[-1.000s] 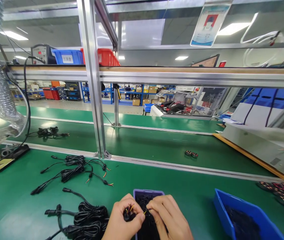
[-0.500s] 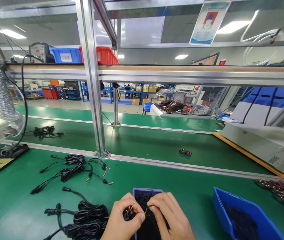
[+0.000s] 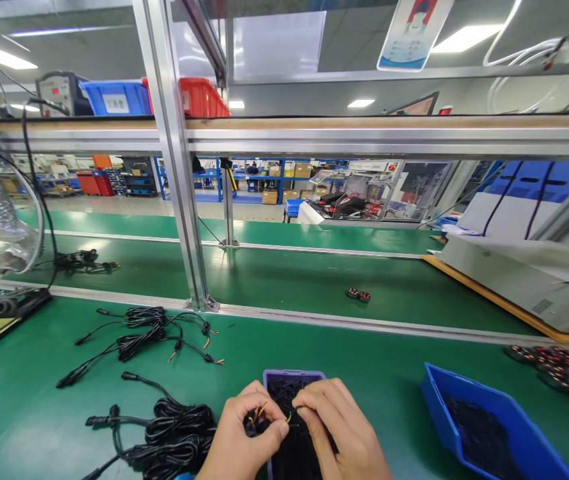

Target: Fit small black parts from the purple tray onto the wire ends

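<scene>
My left hand [image 3: 251,430] is closed around the black end of a cable [image 3: 254,421], whose thin yellow and red wires [image 3: 263,409] poke out between the fingers. Thumb and forefinger pinch one yellow wire [image 3: 289,419]. Close beside it, my right hand [image 3: 337,427] pinches at that wire's tip; what lies between those fingertips is too small to make out. Both hands are over a purple bin [image 3: 294,373] full of small black pieces. Bundled black cables [image 3: 177,427] with round connectors lie to the left of my left hand.
More black cables [image 3: 144,333] with bared coloured ends lie farther back on the green bench. At right stand a blue bin [image 3: 489,427] of black pieces and several dark round parts [image 3: 559,373]. A metal post [image 3: 179,200] rises behind, left of centre.
The view has shifted slightly, so the surroundings sit a little higher and farther left. Both hands keep nearly the same pinch on the wire.
</scene>
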Motion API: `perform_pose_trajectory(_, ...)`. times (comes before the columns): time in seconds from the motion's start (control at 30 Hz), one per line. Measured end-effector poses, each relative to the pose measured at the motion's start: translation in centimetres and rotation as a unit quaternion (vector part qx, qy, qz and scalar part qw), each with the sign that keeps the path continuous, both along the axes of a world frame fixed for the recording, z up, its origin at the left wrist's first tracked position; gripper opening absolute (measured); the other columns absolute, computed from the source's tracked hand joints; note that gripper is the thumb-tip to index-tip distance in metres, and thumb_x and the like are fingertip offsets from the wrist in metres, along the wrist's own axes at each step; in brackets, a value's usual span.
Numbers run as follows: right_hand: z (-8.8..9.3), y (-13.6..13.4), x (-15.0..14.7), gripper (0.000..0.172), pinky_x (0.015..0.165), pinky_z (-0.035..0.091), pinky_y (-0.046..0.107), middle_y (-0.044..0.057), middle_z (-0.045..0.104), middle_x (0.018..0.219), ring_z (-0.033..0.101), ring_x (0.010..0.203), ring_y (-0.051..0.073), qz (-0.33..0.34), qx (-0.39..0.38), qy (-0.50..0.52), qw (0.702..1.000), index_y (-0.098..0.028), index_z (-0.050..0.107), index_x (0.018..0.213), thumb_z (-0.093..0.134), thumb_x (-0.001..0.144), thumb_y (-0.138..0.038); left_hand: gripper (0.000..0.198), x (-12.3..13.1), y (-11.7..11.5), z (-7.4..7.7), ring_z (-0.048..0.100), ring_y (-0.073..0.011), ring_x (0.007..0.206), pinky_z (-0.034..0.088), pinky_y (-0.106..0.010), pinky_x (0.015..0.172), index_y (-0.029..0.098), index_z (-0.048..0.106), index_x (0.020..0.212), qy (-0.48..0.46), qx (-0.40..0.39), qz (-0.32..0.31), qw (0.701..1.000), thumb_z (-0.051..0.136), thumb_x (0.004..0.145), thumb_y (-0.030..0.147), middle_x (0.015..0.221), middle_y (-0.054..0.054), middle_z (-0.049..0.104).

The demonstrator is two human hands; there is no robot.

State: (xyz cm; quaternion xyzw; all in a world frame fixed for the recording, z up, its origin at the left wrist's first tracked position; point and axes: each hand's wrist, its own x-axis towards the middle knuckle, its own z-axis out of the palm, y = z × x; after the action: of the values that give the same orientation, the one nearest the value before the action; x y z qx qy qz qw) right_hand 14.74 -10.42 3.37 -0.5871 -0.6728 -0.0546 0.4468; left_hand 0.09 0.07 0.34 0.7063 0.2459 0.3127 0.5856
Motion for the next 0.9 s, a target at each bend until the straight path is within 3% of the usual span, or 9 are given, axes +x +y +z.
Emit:
perform_pose_trajectory(0.4, 0.4, 0.0, 0.2, 0.025, 0.069, 0.047, 0.03, 0.004, 0.061, 0.083, 0.057, 0.076, 0.02, 0.015, -0.009, -0.031, 0.999, -0.022, 0.054, 0.093, 0.037, 0.1, -0.004, 0.01, -0.2, -0.1, 0.0, 0.056, -0.0182, 0.073, 0.044, -0.026, 0.068, 0.017, 0.07, 0.069, 0.012, 0.029, -0.017, 0.999, 0.066, 0.078, 0.021, 0.074, -0.003, 0.057)
perform_pose_trajectory(0.57, 0.1, -0.1, 0.1, 0.022, 0.074, 0.049, 0.029, 0.001, 0.064, 0.086, 0.06, 0.079, 0.019, 0.005, -0.05, 0.039, 0.998, -0.024, 0.056, 0.093, 0.043, 0.101, -0.008, 0.017, -0.6, 0.8, -0.9, 0.054, -0.0183, 0.074, 0.043, -0.027, 0.068, 0.017, 0.07, 0.073, 0.034, 0.031, -0.027, 0.999, 0.066, 0.085, 0.029, 0.077, -0.003, 0.056)
perform_pose_trajectory(0.73, -1.2, 0.0, -0.8, 0.019, 0.082, 0.049, 0.03, 0.0, 0.066, 0.087, 0.062, 0.081, 0.018, -0.018, -0.059, 0.112, 0.992, -0.024, 0.061, 0.093, 0.049, 0.101, -0.012, 0.024, -0.7, 1.2, -1.2, 0.054, -0.0189, 0.077, 0.044, -0.027, 0.071, 0.018, 0.071, 0.075, 0.034, 0.03, -0.032, 0.998, 0.068, 0.087, 0.038, 0.078, -0.003, 0.056)
perform_pose_trajectory(0.9, -1.4, 0.4, -0.7, 0.021, 0.076, 0.051, 0.028, 0.001, 0.068, 0.086, 0.063, 0.081, 0.018, 0.017, -0.071, 0.104, 0.992, -0.026, 0.07, 0.098, 0.054, 0.1, -0.013, 0.029, -0.8, 1.1, -0.6, 0.053, -0.0191, 0.077, 0.042, -0.027, 0.071, 0.018, 0.072, 0.075, 0.026, 0.018, -0.026, 0.999, 0.069, 0.086, 0.045, 0.078, -0.002, 0.055)
